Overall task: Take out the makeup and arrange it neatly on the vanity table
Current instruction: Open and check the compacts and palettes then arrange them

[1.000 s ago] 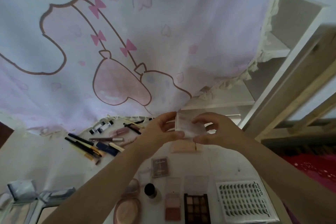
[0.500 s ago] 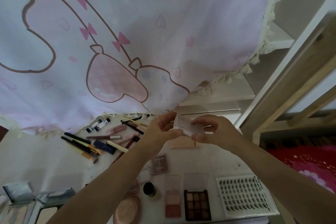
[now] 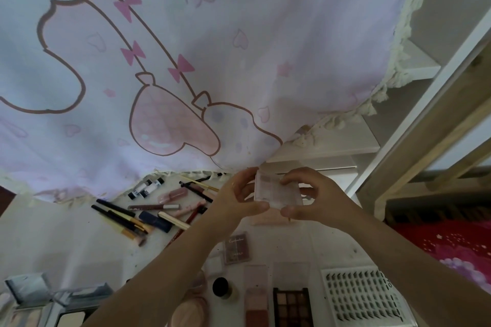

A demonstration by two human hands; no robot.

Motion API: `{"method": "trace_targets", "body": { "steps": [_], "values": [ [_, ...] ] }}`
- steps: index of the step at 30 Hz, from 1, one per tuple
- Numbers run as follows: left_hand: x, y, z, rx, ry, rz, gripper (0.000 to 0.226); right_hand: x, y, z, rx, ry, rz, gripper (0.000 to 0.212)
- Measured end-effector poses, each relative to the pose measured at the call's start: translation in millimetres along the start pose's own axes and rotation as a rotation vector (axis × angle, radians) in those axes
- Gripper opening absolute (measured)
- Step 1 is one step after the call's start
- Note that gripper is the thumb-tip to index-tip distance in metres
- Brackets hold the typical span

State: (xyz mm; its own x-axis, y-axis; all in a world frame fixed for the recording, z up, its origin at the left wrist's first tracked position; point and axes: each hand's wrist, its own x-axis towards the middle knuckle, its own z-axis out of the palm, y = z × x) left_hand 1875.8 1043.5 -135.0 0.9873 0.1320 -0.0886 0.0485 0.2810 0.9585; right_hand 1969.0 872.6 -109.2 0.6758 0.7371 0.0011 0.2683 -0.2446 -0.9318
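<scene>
A small clear palette case (image 3: 273,190) with pale pink pans is held above the white vanity table (image 3: 66,241). My left hand (image 3: 239,198) pinches its left edge between thumb and fingers. My right hand (image 3: 310,198) grips its right side, fingers on top and thumb below. Below my hands, makeup lies in a row: a dark eyeshadow palette (image 3: 291,306), a long pink palette (image 3: 256,297), a small brown palette (image 3: 237,248), a black-capped jar (image 3: 221,287), a round pink compact (image 3: 190,312) and a lash tray (image 3: 364,297).
A loose pile of pencils, brushes and lip tubes (image 3: 148,210) lies at the table's back left. Open compacts (image 3: 39,302) sit at the front left. A pink printed curtain (image 3: 186,61) hangs over the back. White shelves (image 3: 337,141) and a wooden frame (image 3: 425,141) stand to the right.
Both hands stayed together on the clear case and turned it slightly, so its pink pans face me more. The view shifted a little; the table items have not moved.
</scene>
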Motion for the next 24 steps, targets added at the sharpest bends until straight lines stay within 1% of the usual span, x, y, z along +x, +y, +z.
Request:
{"method": "trace_targets", "body": {
  "steps": [5,8,9,10,11,12,13,14,15,16,17,18,19,20,21,23,24],
  "values": [
    [-1,-4,-2,-0.011,0.008,-0.005,0.074,0,2,-1,-0.054,-0.034,-0.046,0.051],
    [-1,-4,-6,-0.075,-0.056,-0.074,0.072,0,4,-8,-0.155,-0.072,-0.066,0.056],
    [-1,-2,-7,-0.139,-0.079,-0.121,0.065,0,4,-12,-0.206,-0.113,-0.075,0.057],
    [-1,-1,-9,-0.197,-0.089,-0.161,0.053,0,4,-17,-0.260,-0.172,-0.085,0.059],
    [0,0,-10,-0.234,-0.076,-0.193,0.035,-1,3,-22,-0.303,-0.245,-0.092,0.059],
    [1,-1,-11,-0.223,-0.045,-0.217,0.018,-1,3,-25,-0.334,-0.323,-0.094,0.060],
    [1,0,-9,-0.195,0.002,-0.234,0.008,-2,2,-28,-0.350,-0.384,-0.102,0.061],
    [2,-1,-7,-0.174,0.045,-0.234,0.013,-1,1,-29,-0.347,-0.404,-0.112,0.062],
    [2,-1,-4,-0.182,0.077,-0.225,0.017,0,2,-29,-0.300,-0.359,-0.115,0.061],
    [3,-2,-2,-0.199,0.113,-0.203,0.018,1,3,-28,-0.183,-0.259,-0.089,0.059],
    [2,-2,0,-0.220,0.159,-0.181,0.019,0,3,-26,-0.010,-0.123,-0.030,0.053],
    [2,-2,2,-0.234,0.203,-0.159,0.021,0,2,-22,0.195,0.013,0.061,0.044],
    [2,-2,5,-0.248,0.243,-0.151,0.023,-1,0,-17,0.371,0.094,0.156,0.034],
    [2,-3,9,-0.232,0.265,-0.144,0.025,-2,0,-11,0.470,0.122,0.214,0.025],
    [0,-4,13,-0.196,0.264,-0.142,0.026,-3,0,-4,0.441,0.118,0.226,0.021],
    [-2,-7,20,-0.102,0.224,-0.144,0.032,-3,1,6,0.271,0.121,0.178,0.022],
    [-4,-7,22,-0.065,0.196,-0.146,0.034,-1,1,7,0.231,0.140,0.158,0.022]
  ]
}}
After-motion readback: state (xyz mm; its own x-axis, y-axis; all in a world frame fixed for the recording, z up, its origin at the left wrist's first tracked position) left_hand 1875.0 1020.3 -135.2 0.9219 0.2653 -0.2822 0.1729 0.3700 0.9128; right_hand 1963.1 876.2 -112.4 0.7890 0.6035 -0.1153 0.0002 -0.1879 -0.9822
